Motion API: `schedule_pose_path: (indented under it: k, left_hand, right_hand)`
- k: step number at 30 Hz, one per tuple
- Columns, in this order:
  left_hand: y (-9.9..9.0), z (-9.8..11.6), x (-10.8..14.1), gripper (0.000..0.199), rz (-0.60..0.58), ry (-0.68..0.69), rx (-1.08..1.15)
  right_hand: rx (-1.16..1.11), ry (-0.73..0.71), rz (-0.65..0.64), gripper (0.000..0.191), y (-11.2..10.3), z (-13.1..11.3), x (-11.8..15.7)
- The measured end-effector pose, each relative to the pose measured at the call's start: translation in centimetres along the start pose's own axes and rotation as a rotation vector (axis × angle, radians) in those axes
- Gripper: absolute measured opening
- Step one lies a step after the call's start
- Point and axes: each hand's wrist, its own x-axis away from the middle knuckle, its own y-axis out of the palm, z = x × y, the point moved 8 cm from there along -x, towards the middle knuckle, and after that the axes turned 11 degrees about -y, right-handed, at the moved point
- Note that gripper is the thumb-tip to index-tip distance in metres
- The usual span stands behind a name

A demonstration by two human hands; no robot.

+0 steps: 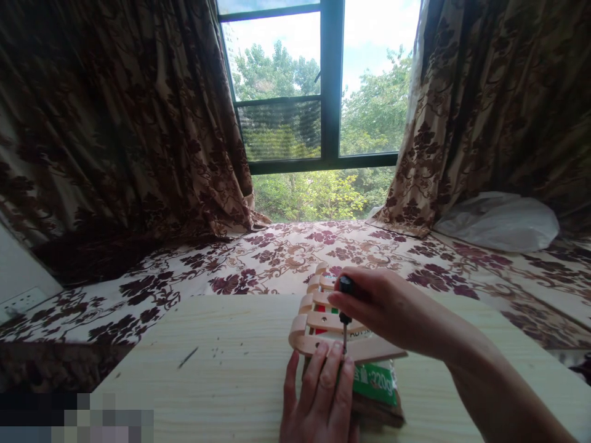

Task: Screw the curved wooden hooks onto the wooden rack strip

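My right hand (pixel 385 301) is closed around a screwdriver with a black handle (pixel 346 285). Its metal shaft points straight down at the near strip of a pale wooden slatted piece (pixel 316 321) with rounded ends. Small dark holes show in the slats. My left hand (pixel 321 394) lies with fingers stretched out, their tips on the near edge of that piece, close to the screwdriver tip. Under the slats sits a plastic package (pixel 376 384) with a green label, partly covered by the wood and the hands. The tip's exact contact is too small to make out.
A pale wooden board (pixel 221 394) forms the work surface. A thin dark sliver (pixel 188 357) and several dark specks lie on its left side. Behind it spreads a flowered cloth (pixel 277 261), with a white plastic bag (pixel 498 221) at right. Curtains frame a window.
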Motion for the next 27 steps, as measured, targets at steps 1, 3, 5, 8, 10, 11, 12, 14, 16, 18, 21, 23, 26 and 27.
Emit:
schedule_pose_path:
  k: [1, 3, 5, 8, 10, 11, 12, 14, 16, 18, 21, 23, 26, 27]
  left_hand:
    - [0.1, 0.0, 0.1, 0.048, -0.002, 0.004, -0.002]
    - [0.2, 0.1, 0.2, 0.049, 0.001, 0.012, -0.004]
    - [0.3, 0.2, 0.2, 0.05, 0.007, 0.021, -0.002]
    - [0.2, 0.2, 0.1, 0.05, 0.006, 0.018, 0.012]
    - [0.1, 0.0, -0.1, 0.05, 0.003, 0.009, 0.023]
    - [0.1, 0.0, -0.1, 0.05, 0.0, 0.006, 0.029]
    - [0.1, 0.0, -0.1, 0.05, -0.003, 0.006, 0.036]
    - [0.1, -0.1, -0.1, 0.052, -0.009, 0.003, 0.054]
    - [0.2, -0.3, 0.0, 0.054, -0.016, -0.012, 0.077]
    - [0.3, -0.4, 0.1, 0.055, -0.021, -0.024, 0.096]
    - [0.4, -0.3, 0.2, 0.055, -0.025, -0.023, 0.108]
    - [0.3, -0.3, 0.2, 0.053, -0.018, -0.036, 0.118]
    - [0.1, -0.6, 0.0, 0.049, 0.003, -0.081, 0.132]
    - [0.1, -0.5, 0.0, 0.049, 0.003, -0.077, 0.123]
  right_hand:
    - [0.0, 0.009, 0.012, 0.029, 0.0, 0.2, 0.0]
    - [-0.006, 0.03, 0.036, 0.031, -0.1, 0.5, -0.1]
    - [-0.01, 0.045, 0.045, 0.032, -0.2, 0.6, -0.1]
    - [-0.018, 0.034, 0.018, 0.023, -0.4, 0.0, 0.2]
    - [-0.037, 0.011, -0.009, 0.014, -0.6, -0.6, 0.3]
    - [-0.046, 0.001, -0.018, 0.012, -0.6, -0.9, 0.4]
    - [-0.048, -0.006, -0.021, 0.011, -0.7, -1.1, 0.4]
    - [-0.027, -0.003, -0.013, 0.014, -0.7, -0.9, 0.2]
    - [0.03, 0.032, 0.015, 0.019, -0.7, -0.2, -0.1]
    - [0.099, 0.081, 0.034, 0.024, -0.6, 0.7, -0.3]
    - [0.178, 0.126, 0.044, 0.028, -0.6, 1.5, -0.3]
    - [0.172, 0.105, 0.039, 0.024, -0.7, 1.1, -0.2]
    - [0.11, 0.033, 0.011, 0.014, -0.8, -0.1, 0.0]
    - [0.1, 0.016, 0.0, 0.014, -0.8, -0.4, 0.1]
